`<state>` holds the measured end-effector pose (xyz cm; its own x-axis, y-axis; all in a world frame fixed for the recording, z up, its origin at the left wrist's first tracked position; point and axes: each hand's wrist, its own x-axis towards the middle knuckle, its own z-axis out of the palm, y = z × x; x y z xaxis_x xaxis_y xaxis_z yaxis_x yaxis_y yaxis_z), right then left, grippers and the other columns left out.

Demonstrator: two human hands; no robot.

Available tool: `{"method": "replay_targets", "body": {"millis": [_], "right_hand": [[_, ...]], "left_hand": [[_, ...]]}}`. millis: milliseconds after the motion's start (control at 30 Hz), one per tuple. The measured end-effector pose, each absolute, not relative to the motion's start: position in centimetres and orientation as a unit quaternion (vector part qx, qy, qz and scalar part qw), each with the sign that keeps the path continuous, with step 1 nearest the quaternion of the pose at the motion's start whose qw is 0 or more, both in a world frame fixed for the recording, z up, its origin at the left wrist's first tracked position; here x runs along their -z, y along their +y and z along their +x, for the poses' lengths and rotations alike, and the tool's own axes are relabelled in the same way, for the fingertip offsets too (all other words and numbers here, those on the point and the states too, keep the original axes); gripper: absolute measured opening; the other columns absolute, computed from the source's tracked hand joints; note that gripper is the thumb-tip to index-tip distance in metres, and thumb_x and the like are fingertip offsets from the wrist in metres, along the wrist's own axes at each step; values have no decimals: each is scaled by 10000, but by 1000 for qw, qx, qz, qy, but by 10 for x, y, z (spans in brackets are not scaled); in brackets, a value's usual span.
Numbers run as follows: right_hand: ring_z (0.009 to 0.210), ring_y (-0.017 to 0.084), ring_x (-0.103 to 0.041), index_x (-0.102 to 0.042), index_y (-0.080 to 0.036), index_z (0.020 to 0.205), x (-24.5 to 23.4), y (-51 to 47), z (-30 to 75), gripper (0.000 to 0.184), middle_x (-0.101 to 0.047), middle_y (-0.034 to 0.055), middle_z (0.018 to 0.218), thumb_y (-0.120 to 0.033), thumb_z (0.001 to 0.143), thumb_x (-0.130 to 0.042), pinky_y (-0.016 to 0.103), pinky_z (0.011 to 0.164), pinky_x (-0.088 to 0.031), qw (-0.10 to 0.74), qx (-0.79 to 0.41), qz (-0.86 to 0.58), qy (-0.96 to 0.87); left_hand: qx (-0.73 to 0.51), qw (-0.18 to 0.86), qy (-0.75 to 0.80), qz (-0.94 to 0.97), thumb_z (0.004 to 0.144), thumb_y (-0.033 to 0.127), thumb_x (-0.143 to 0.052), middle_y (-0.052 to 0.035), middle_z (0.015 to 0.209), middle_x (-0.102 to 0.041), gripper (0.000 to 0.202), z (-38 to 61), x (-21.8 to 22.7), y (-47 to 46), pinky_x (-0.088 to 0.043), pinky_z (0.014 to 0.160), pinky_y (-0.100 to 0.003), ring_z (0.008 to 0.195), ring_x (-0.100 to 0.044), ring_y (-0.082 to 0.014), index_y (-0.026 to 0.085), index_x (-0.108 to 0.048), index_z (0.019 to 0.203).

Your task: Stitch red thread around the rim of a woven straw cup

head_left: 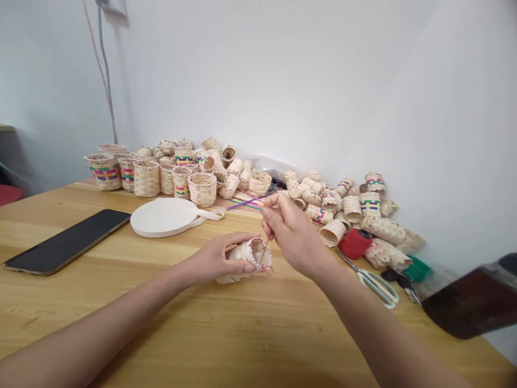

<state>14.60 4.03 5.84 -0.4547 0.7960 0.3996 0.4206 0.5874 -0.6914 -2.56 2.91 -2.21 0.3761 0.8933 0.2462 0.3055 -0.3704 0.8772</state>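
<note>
My left hand point(214, 258) is wrapped round a small woven basket point(246, 257) lying on its side on the wooden table point(258, 323). A red thread point(264, 252) runs from the basket's rim up to my right hand point(288, 229). The right hand's fingers are pinched together just above the basket, holding that thread; whether a needle is in them is too small to tell.
Many small woven baskets point(177, 172) are piled along the wall, more point(355, 207) to the right. A white tape roll point(167, 216), a dark phone point(68, 241), a red thread spool point(355, 243), scissors point(374, 283) and a dark object point(472, 304) lie around.
</note>
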Motion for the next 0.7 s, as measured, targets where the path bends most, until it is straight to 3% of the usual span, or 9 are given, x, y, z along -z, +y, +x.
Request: {"method": "replay_targets", "body": {"millis": [100,233,533,700], "right_hand": [[498,80,-509,-407,-221,843,-85,37,137,117,-469,-81,592,-228,957,-380,166,438,-442,387,-365,-325,-782],[457,62,-481,-400,-227,828,-119,30,126,138,-417,-96,566,-236,964,-424,175,449,-508,423,-457,-242,-744],[448,37,-502,-439,-223,847,-149,20,119,159,-396,-103,554,-339,949,-478,146,464,-489,478,-406,-181,-757],[528,64,-552,-439,-236,861,-136,-3,139,144,-458,-84,594,-286,988,-393,186,548,-492,470,-324,-201,-796]], "left_hand": [[-372,403,413,727,704,357,-713,-50,1235,-613,592,-25,20,28,-415,969,-375,1135,-542,-269,196,-548,1250],[-356,409,432,721,687,376,-726,-56,1229,-621,616,-25,17,27,-418,970,-377,1120,-553,-281,190,-553,1248],[-399,398,417,713,712,382,-711,-74,1265,-598,565,-26,17,28,-396,1011,-413,1155,-541,-279,194,-564,1225],[-491,212,466,705,716,361,-708,-96,1252,-583,559,-24,24,29,-390,1011,-448,1158,-521,-294,192,-522,1215]]}}
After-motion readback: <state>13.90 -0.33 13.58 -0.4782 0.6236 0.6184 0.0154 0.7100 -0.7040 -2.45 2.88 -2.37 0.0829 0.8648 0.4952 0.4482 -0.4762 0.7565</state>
